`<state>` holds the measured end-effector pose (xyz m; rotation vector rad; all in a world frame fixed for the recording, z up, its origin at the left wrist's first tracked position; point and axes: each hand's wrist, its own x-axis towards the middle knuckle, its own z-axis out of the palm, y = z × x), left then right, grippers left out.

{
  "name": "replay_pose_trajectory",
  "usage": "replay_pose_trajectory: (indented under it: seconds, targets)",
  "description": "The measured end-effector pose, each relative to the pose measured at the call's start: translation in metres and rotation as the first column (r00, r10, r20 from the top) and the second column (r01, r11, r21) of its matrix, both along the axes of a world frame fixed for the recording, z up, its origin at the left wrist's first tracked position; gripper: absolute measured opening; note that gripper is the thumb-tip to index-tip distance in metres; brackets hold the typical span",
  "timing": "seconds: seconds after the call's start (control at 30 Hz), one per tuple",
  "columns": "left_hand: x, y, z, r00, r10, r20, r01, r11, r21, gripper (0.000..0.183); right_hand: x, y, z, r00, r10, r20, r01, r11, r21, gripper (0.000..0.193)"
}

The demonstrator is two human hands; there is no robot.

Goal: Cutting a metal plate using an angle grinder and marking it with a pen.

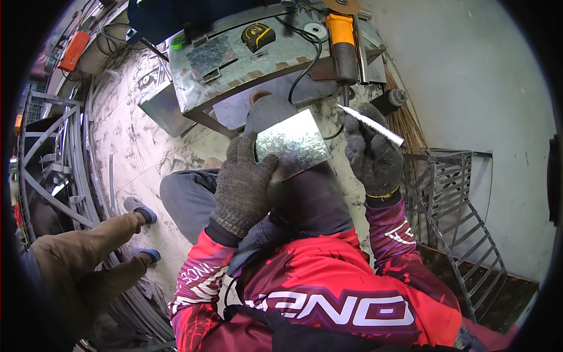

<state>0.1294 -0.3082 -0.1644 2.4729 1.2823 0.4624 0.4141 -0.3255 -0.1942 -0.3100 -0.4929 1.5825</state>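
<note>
Gloved, my left hand (241, 182) pinches a metal plate (293, 142) by its left edge, seemingly baring its face; right hand (375, 155) pinches a pen (376, 127).

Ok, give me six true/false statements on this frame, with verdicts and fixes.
1. The right hand holds a white pen. True.
2. The left hand holds a hammer. False: it holds a shiny metal plate.
3. The tape measure lies on the metal bench. True.
4. Both hands are bare. False: they wear grey gloves.
5. The orange-and-black power tool is right of the tape measure. True.
6. Nobody else is visible. False: another person's legs show at left.
</note>
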Motion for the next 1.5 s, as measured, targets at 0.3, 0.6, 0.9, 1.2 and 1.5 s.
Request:
replay_pose_trajectory:
  seconds: [0.3, 0.6, 0.9, 1.2, 1.5]
  targets:
    - [0.000, 0.000, 0.003, 0.999, 0.004, 0.032, -0.004, 1.000, -0.022, 0.050, -0.049, 0.010, 0.034, 0.722, -0.331, 0.607, 0.242, 0.943, 0.227, 0.030]
    - [0.003, 0.000, 0.001, 0.997, 0.027, 0.067, -0.026, 1.000, -0.008, 0.034, -0.058, 0.023, 0.016, 0.007, -0.541, 0.841, -0.048, 0.840, 0.541, 0.024]
    - [0.000, 0.001, 0.003, 0.996, -0.006, 0.092, 0.005, 1.000, 0.018, 0.036, -0.059, 0.027, 0.020, -0.090, -0.507, 0.857, -0.115, 0.860, 0.497, 0.027]
    - [-0.002, 0.001, -0.005, 0.996, -0.019, 0.087, 0.016, 0.999, 0.029, 0.038, -0.062, 0.028, 0.019, -0.076, -0.508, 0.858, -0.093, 0.860, 0.501, 0.023]
    - [-0.004, 0.000, -0.008, 0.997, -0.025, 0.071, 0.024, 1.000, 0.004, 0.042, -0.061, 0.029, 0.018, -0.112, -0.525, 0.844, -0.136, 0.849, 0.511, 0.028]
